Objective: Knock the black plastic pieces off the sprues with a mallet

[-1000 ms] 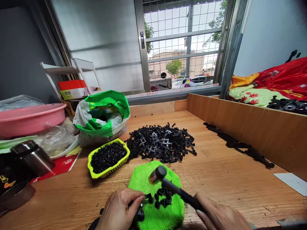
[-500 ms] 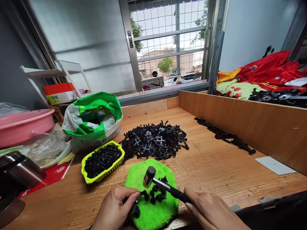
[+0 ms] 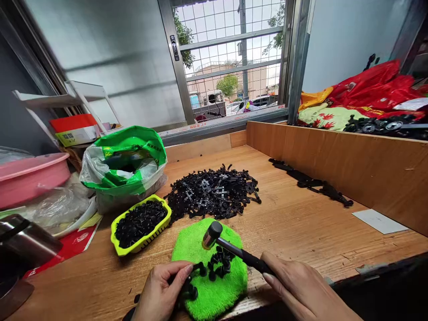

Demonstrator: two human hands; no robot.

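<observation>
My right hand (image 3: 294,278) is wrapped round the black handle of a small hammer (image 3: 230,247). Its head is held above a bright green plush cloth (image 3: 230,294), tilted, with a black face upward and an amber face downward. With thumb and forefinger pinched, my left hand (image 3: 163,285) grips a black plastic linkage piece (image 3: 199,267) at the cloth's left side; much of the piece is hidden by the fingers. Several small black round-headed caps (image 3: 219,265) lie loose on the cloth, under and beside the hammer.
A yellow basket (image 3: 119,249) of black caps stands left of the cloth. Behind lies a heap of black linkage parts (image 3: 214,191). Further left are a green sack (image 3: 133,183), a pink basin (image 3: 33,176) and a steel cup (image 3: 20,240). A wooden partition (image 3: 334,156) bounds the right.
The hammer head has risen slightly and shifted right relative to the left hand. The whole view has tilted and moved a little. Both hands keep their holds.
</observation>
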